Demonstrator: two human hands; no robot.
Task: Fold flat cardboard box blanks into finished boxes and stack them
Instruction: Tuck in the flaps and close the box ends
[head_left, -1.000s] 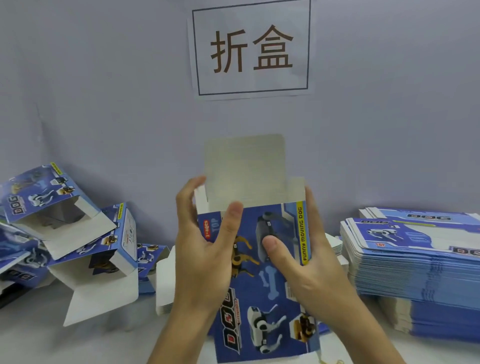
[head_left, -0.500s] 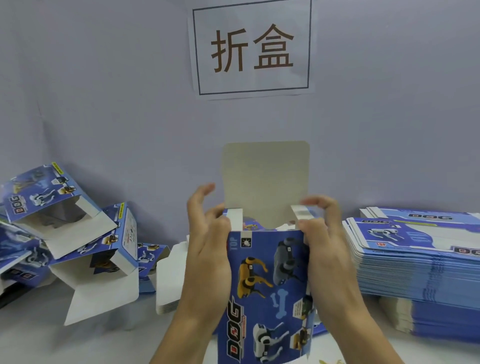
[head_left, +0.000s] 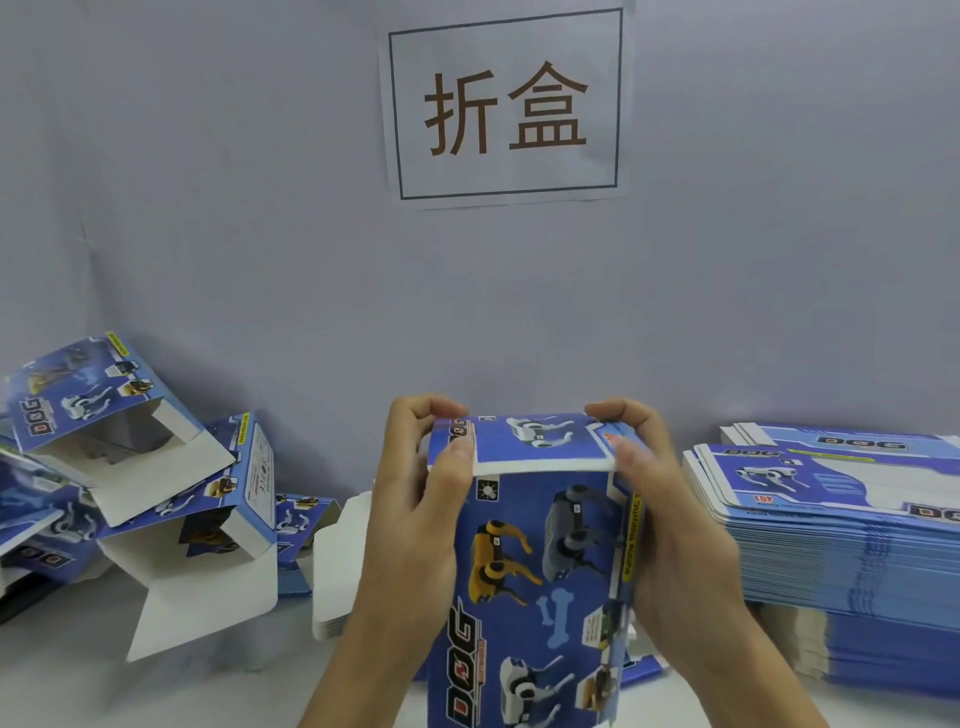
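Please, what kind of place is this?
Probably a packaging workstation: a tall stack of flat box blanks on the right, folded boxes piled on the left, and a wall sign in Chinese characters.

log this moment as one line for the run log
step: closing top flap | box: upright, held | left hand: grips | right hand: grips | flat blanks: stacked right

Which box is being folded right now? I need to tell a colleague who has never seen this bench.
Look below the white wall sign, at the middle of the table. The blue dog-print box stands upright there, gripped by the left hand and right hand. Unlike the flat blanks at right and the open-ended boxes at left, it is held, top flap folded down.
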